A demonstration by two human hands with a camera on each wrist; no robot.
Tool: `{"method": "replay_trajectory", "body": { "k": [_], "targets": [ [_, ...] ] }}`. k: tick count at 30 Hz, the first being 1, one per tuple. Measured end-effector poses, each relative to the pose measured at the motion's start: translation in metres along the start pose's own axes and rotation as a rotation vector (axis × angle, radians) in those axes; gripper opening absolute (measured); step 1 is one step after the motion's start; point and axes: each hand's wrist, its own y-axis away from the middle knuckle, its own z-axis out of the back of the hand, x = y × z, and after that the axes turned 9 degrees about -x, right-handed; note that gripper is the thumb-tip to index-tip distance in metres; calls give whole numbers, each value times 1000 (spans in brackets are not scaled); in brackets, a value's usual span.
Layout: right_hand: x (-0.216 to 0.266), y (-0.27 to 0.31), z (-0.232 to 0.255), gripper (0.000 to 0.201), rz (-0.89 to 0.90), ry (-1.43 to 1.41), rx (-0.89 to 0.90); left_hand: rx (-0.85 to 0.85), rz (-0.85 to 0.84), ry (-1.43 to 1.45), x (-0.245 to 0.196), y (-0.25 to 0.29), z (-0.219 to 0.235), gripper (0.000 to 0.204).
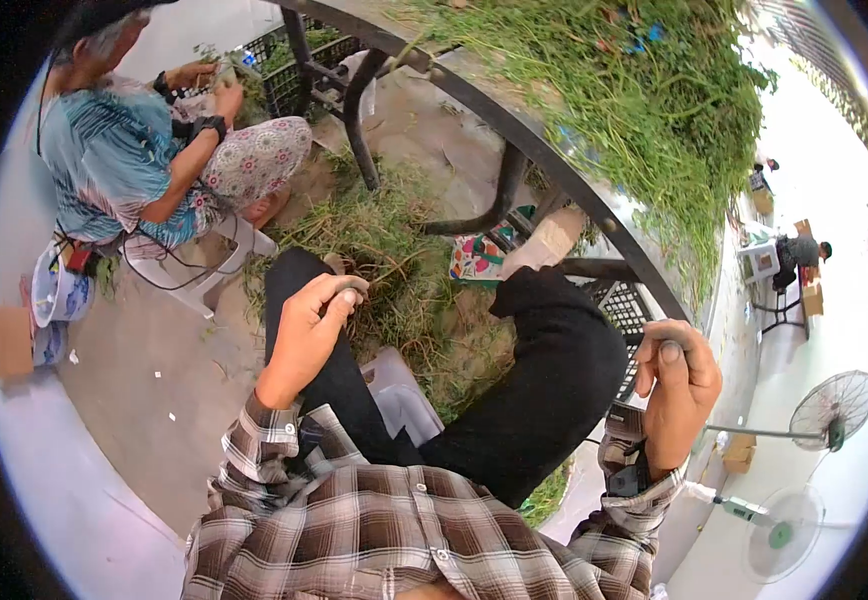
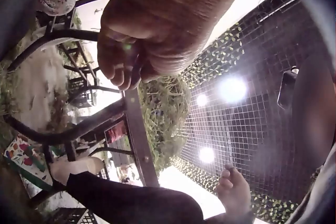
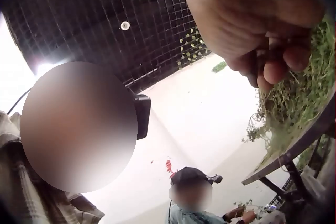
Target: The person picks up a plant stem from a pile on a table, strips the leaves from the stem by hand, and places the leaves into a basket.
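Note:
Raised over the left knee, my left hand [image 1: 306, 335] has its fingers curled in and the thumb resting against the index finger. Nothing shows in its grasp, and the left wrist view has the same curled hand [image 2: 157, 35] near the table edge. My right hand [image 1: 679, 390] is held up beside the right knee, fingers bent over and thumb tip against them, with no object visible in it. The right wrist view shows its curled fingers [image 3: 273, 66] in front of the greens. A heap of green stems [image 1: 644, 110] covers the table, whose dark rim [image 1: 554, 165] runs between it and my legs.
Loose stems [image 1: 384, 240] lie piled on the floor between my legs, around a pale plastic stool [image 1: 399, 395]. At left a seated person [image 1: 119, 150] handles greens beside a black crate [image 1: 279, 75]. Table legs [image 1: 359, 130] stand ahead. Fans [image 1: 834, 410] are at right.

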Motion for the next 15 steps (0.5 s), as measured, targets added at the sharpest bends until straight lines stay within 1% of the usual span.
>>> {"method": "replay_trajectory", "body": {
  "k": [2, 6, 8, 10, 11, 12, 14, 15],
  "targets": [
    [13, -8, -17, 19, 23, 23, 63, -61, 52, 46, 5, 2, 11, 21],
    [33, -31, -58, 19, 63, 63, 224, -156, 67, 53, 31, 6, 33, 22],
    [32, -46, -84, 19, -12, 48, 316, -189, 142, 61, 41, 7, 40, 22],
    [17, -67, -115, 20, -53, 40, 448, -221, 158, 60, 43, 4, 43, 22],
    [1, -79, -133, 20, -125, 13, 499, -233, 157, 49, 44, 0, 42, 21],
    [-19, -92, -153, 20, -192, -12, 555, -277, 192, 57, 46, -5, 40, 21],
    [-67, -115, -195, 20, -281, -35, 662, -208, 150, -2, 52, -17, 32, 21],
    [-96, -125, -214, 20, -350, -30, 694, -219, 159, 16, 59, -21, 22, 20]
  ]
}}
